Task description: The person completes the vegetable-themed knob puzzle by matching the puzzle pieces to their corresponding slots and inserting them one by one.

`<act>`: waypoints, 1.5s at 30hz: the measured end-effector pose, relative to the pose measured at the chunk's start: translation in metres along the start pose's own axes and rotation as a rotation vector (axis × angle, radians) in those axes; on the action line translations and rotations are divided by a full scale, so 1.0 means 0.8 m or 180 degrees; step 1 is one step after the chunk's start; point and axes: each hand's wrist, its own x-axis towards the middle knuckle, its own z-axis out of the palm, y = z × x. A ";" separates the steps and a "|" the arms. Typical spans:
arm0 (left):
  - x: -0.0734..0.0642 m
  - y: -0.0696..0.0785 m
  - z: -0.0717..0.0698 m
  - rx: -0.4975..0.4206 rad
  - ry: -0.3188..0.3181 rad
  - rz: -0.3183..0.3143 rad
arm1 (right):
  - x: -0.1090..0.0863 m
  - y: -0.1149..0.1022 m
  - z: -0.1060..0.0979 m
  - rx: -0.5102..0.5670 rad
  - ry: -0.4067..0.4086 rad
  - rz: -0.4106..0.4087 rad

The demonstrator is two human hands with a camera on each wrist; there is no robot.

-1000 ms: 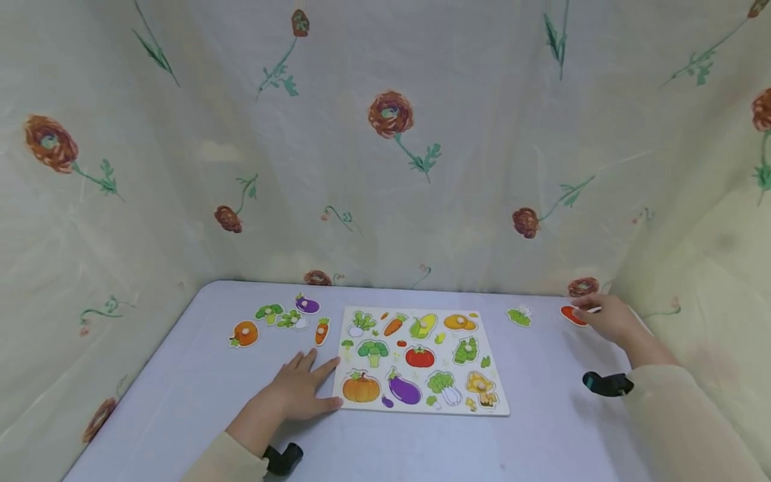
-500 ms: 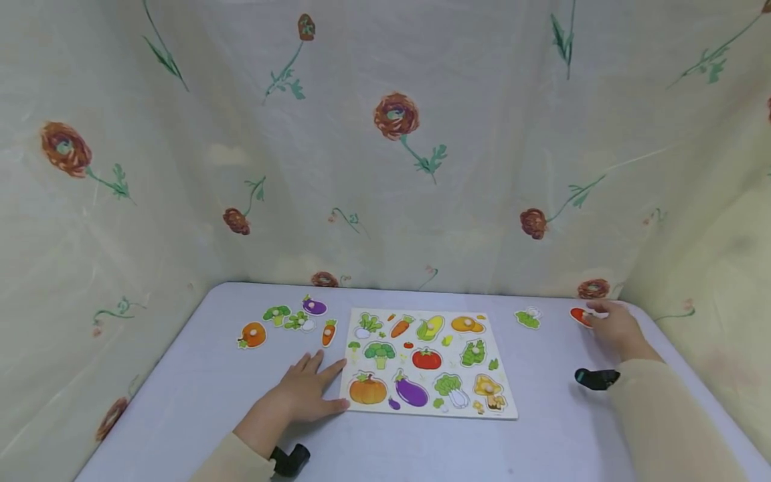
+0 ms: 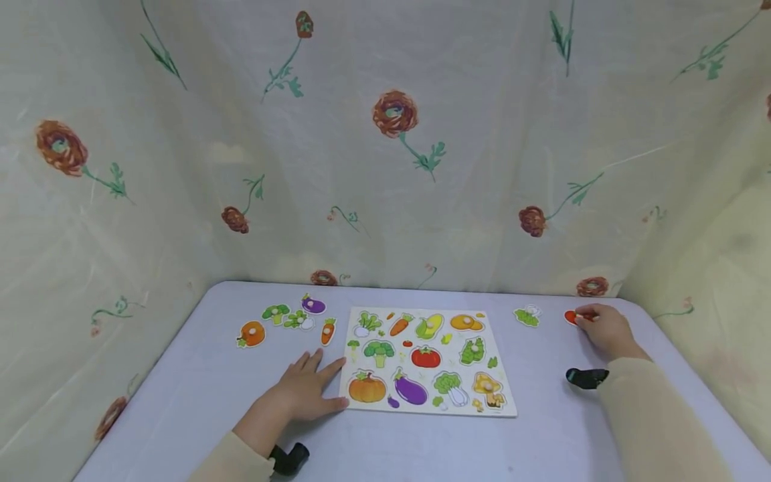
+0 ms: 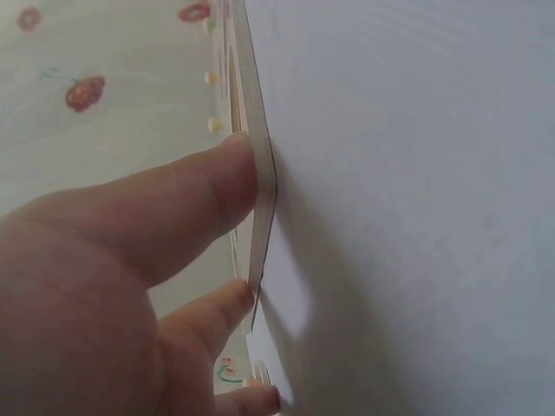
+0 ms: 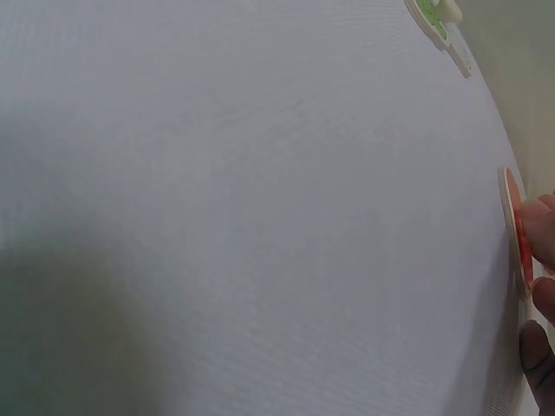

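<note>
A white wooden puzzle board [image 3: 450, 357] with vegetable pictures lies mid-table. My left hand [image 3: 304, 391] rests beside its left side, fingers spread. In the left wrist view, the thumb [image 4: 204, 191] and a fingertip touch the board's edge [image 4: 263, 173]. At the far right, my right hand [image 3: 608, 331] pinches a red tomato puzzle piece [image 3: 570, 317]. The right wrist view catches the red piece [image 5: 515, 225] edge-on with fingertips against its face; the grip is partly cut off. Left of it lies a green and white puzzle piece [image 3: 527, 316].
Beyond the left hand lie several knobbed pieces: an orange pumpkin [image 3: 251, 334], a broccoli [image 3: 276, 313], a leafy white radish [image 3: 299, 320], an eggplant [image 3: 314, 305] and a carrot [image 3: 328, 331]. A flowered curtain [image 3: 464, 167] rises behind the table and at both sides.
My right hand closed in on the tomato piece and has shifted it slightly left. My left hand stays at the board. The head view swung slightly.
</note>
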 end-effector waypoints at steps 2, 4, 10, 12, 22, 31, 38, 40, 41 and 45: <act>-0.001 0.000 -0.001 0.0012 0.0000 0.0002 | -0.002 -0.002 0.001 0.0079 -0.0012 0.0055; -0.001 0.000 0.000 0.0027 0.0002 -0.0001 | -0.003 -0.003 0.002 0.0114 0.0010 0.0078; 0.001 -0.002 0.002 0.0023 0.0002 -0.0009 | -0.004 -0.007 0.003 0.0084 0.0152 0.0008; 0.000 -0.001 0.001 0.0017 -0.0001 -0.0009 | -0.004 -0.008 0.005 0.0064 0.0190 -0.0014; -0.001 0.001 -0.001 0.0002 -0.0008 0.0010 | -0.012 -0.021 -0.006 -0.0020 0.0036 -0.0020; 0.001 0.001 -0.002 -0.0012 -0.0015 0.0004 | -0.018 -0.053 -0.019 0.0118 -0.0203 -0.0109; -0.001 0.001 -0.002 0.0016 0.0006 0.0007 | -0.033 -0.086 -0.022 0.0180 -0.0202 -0.0229; -0.001 0.001 -0.002 0.0019 0.0010 0.0003 | -0.038 -0.095 -0.024 0.0202 -0.0215 -0.0229; -0.002 0.002 -0.002 0.0018 0.0009 -0.0003 | -0.040 -0.099 -0.025 0.0213 -0.0220 -0.0237; -0.001 0.002 -0.002 0.0008 0.0007 -0.0004 | -0.048 -0.114 -0.026 0.0245 -0.0228 -0.0303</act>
